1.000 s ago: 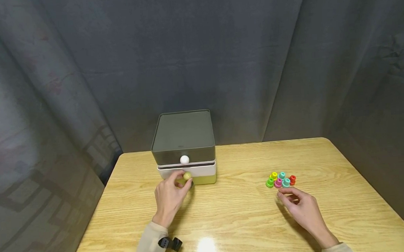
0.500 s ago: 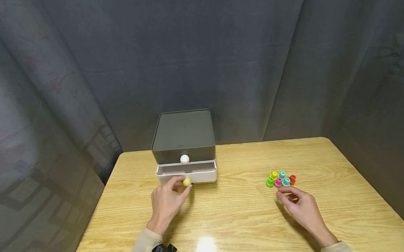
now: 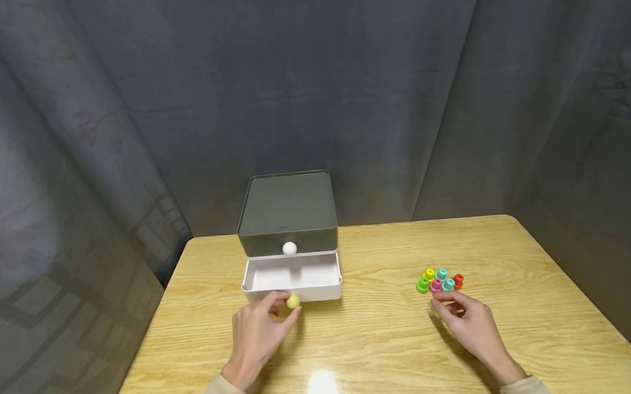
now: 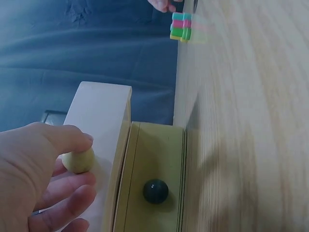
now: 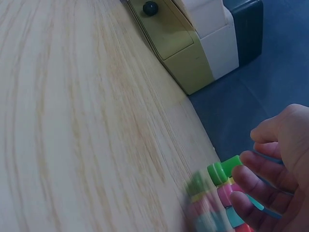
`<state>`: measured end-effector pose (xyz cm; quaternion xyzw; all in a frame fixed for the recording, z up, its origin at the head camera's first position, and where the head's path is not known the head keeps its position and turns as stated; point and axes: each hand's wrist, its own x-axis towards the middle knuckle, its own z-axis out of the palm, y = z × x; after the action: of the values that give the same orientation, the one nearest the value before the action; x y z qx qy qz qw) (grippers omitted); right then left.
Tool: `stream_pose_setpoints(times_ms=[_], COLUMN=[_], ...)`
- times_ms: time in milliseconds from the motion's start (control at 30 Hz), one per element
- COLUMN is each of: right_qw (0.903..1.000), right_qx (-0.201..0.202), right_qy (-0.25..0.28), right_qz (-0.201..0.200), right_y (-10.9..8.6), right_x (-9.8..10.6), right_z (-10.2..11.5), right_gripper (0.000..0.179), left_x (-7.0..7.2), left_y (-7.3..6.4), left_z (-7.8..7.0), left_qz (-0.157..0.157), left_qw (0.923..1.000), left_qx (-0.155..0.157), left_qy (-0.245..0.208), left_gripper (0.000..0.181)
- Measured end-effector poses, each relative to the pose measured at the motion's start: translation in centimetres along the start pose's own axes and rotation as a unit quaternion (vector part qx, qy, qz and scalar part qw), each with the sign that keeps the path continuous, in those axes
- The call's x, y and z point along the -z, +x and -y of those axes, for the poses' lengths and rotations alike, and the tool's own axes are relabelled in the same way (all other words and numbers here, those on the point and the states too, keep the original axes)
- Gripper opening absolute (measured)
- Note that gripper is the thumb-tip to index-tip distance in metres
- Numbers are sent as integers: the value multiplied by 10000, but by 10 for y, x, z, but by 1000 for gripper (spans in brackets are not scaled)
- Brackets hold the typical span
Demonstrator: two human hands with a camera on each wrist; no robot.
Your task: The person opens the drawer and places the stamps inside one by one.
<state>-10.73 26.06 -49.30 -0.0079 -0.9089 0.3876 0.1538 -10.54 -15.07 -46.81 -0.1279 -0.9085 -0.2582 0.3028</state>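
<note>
My left hand [image 3: 255, 338] pinches the round pale-yellow knob [image 3: 293, 301] of a white drawer [image 3: 322, 292] between thumb and fingers. The drawer is pulled well out of a small stacked drawer unit [image 3: 288, 203], and its white inside shows. My right hand [image 3: 471, 328] hovers at the right, fingers loosely bent and holding nothing. Just beyond its fingertips stands a cluster of small flanged plastic pegs: a green peg [image 3: 423, 284], a yellow peg [image 3: 429, 274], a pink peg [image 3: 435, 285], a red peg [image 3: 459, 281] and two turquoise ones.
Above the white drawer, a dark grey drawer with a white knob [image 3: 289, 248] stays closed. Beneath is an olive drawer [image 4: 157, 150] with a dark knob [image 4: 155, 191], seen in the left wrist view. Grey curtains [image 3: 311, 103] hang behind the wooden table [image 3: 374, 335].
My left hand has moved toward me with the yellow knob, sliding the white drawer from nearly closed to wide open. The right hand and the pegs have stayed in place.
</note>
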Motion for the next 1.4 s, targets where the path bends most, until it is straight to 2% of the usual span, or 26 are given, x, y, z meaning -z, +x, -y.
stream_pose_setpoints(times_ms=[167, 300, 433, 533, 600, 667, 733, 833, 900, 1067, 1300, 1400], right_qw=[10000, 10000, 10000, 10000, 10000, 9999, 9997, 9997, 9997, 9992, 9986, 9981], right_qx=[0, 1, -30, -20, 30, 107, 166, 199, 166, 52, -58, -241], right_qy=[28, 50, 61, 58, 80, 101, 123, 113, 97, 107, -83, -167], right_qz=[9, 24, 43, 17, -25, -58, -94, -129, -179, -378, -520, -550], right_y=[0, 0, 1, 2, 3, 5, 7, 10, 13, 18, 25, 28], right_x=[-2, -3, -1, 0, 1, 2, 4, 8, 10, 18, 20, 23], right_z=[0, -1, -1, -1, -1, -1, -1, -1, -1, -6, -23, -30], right_gripper=[12, 13, 14, 15, 14, 14, 14, 16, 18, 24, 24, 25], left_x=[5, 15, 29, 32, 31, 29, 27, 25, 24, 23, 23, 23], left_y=[-3, 3, 14, 16, 15, 13, 10, 7, 7, 6, 6, 5], left_z=[0, 7, 17, 22, 26, 28, 30, 32, 33, 36, 37, 37], left_qz=[-106, -552, -1252, -1472, -1343, -991, -603, -235, -153, -187, -200, -174], left_qw=[9992, 9970, 9906, 9875, 9881, 9887, 9862, 9813, 9798, 9800, 9792, 9786], left_qx=[-362, -517, -265, 95, 450, 910, 1352, 1727, 1797, 1769, 1818, 1853], left_qy=[91, -189, -480, -556, -603, -654, -738, -813, -858, -889, -881, -877], left_gripper=[31, 25, 19, 25, 35, 45, 50, 50, 48, 47, 48, 48])
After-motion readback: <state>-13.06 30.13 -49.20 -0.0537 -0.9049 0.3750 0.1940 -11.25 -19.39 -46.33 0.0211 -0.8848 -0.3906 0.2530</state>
